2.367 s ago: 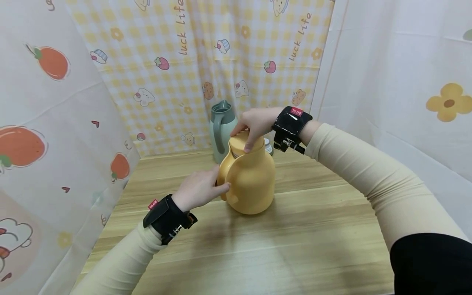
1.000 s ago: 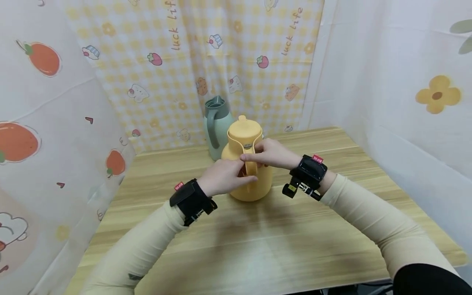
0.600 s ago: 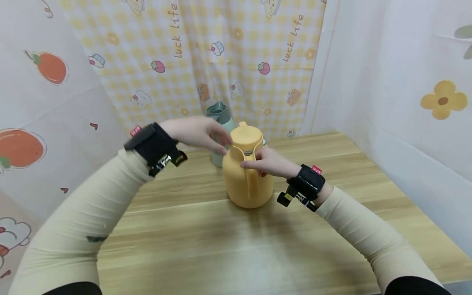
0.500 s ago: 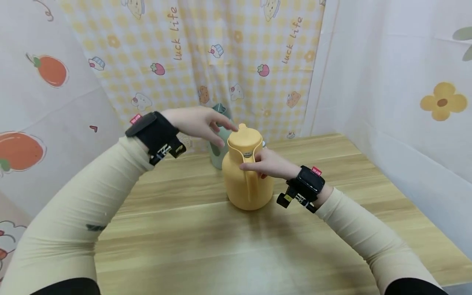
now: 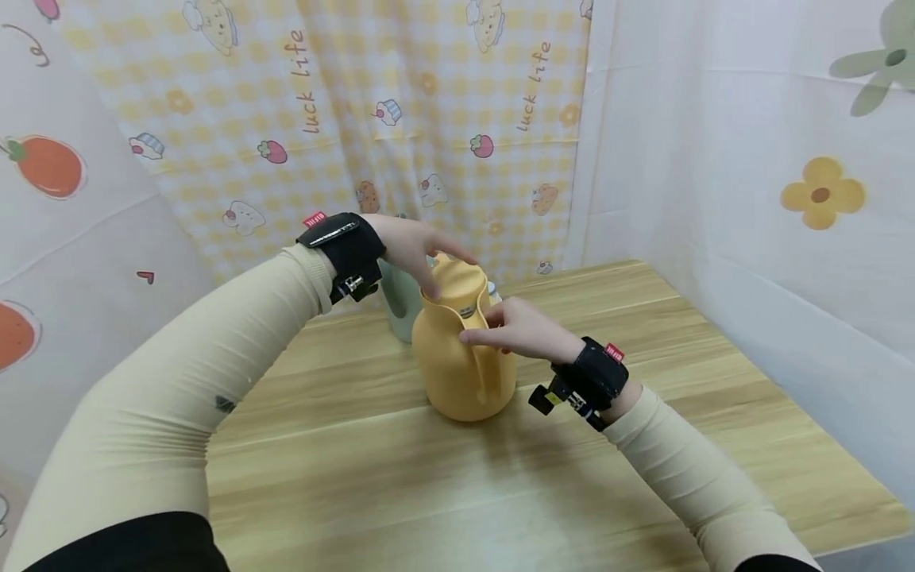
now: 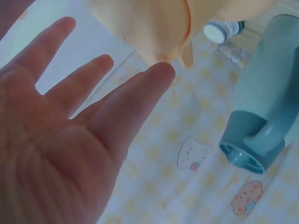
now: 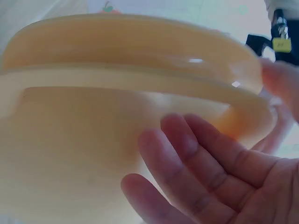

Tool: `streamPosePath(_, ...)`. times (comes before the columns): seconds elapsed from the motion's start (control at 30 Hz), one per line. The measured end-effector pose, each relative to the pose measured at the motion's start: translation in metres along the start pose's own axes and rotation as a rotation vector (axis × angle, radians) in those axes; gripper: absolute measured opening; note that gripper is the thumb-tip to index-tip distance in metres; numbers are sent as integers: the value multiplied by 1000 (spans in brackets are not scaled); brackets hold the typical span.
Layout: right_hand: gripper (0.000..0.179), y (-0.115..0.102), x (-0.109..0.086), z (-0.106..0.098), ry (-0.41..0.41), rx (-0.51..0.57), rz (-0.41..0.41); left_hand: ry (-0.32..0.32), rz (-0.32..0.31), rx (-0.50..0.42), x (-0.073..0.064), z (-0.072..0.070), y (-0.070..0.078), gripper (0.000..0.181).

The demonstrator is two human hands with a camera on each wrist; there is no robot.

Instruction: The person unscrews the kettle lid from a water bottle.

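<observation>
A yellow thermos jug (image 5: 446,377) stands on the wooden table, its handle (image 5: 484,369) facing me. My right hand (image 5: 529,327) grips the upper handle, thumb across it; in the right wrist view its fingers (image 7: 163,156) reach between handle and body. My left hand (image 5: 413,248) arches over the jug's lid (image 5: 463,284), thumb at the near left rim and fingers extended across the top. In the left wrist view those fingers (image 6: 133,100) are spread, the nearest fingertip overlapping the yellow jug's edge.
A pale green thermos jug (image 5: 402,306) stands behind, partly covered by my left hand. A small white-capped bottle (image 6: 222,31) stands behind the yellow jug. Patterned curtains (image 5: 422,119) enclose the table (image 5: 643,381) at the back and sides.
The yellow jug's handle has turned from the left to face me. My right hand has gone from the lid to the handle; my left has left the handle and risen over the lid.
</observation>
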State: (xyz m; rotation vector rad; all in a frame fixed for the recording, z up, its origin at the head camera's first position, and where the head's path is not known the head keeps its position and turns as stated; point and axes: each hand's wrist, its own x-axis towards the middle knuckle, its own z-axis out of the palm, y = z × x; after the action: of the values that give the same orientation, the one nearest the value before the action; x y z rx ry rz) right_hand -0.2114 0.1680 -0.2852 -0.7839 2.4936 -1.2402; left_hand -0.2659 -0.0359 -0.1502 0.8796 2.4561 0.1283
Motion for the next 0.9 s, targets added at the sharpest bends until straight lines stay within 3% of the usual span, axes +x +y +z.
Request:
streamPosePath(0.13,34,-2,-10,5,72,-85,-99,-15,33,17,8,3,0,71)
streamPosePath(0.23,28,-1,-13,10,100,-69,-141,12,63,27,13,5,-2,71)
streamPosePath(0.4,25,7,-16,17,84,47,-116,50,104,31,20,9,-6,70)
streamPosePath(0.5,24,8,-16,22,69,105,-103,60,88,55,20,13,-8,70)
streamPosePath(0.9,24,12,-12,20,73,119,-85,128,35,202,26,13,-3,66)
